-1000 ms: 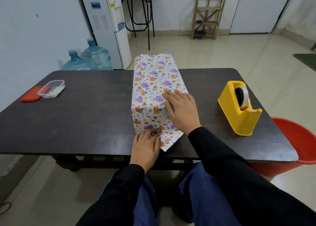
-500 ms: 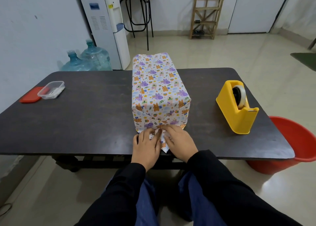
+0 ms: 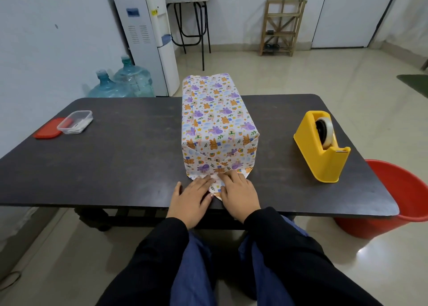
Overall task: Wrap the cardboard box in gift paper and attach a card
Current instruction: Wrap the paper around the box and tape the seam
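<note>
No legible text or labels

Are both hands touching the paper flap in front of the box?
Touching. The head view shows the left hand and right hand pressing flat on the pointed paper flap at the wrapped box's near end.

Matt printed gift paper (image 3: 215, 120), dull dark table (image 3: 115, 162), glossy yellow plastic tape dispenser (image 3: 322, 152).

A red bucket (image 3: 403, 203) stands beside the table (image 3: 115, 166); water jugs (image 3: 125, 81) behind.
</note>
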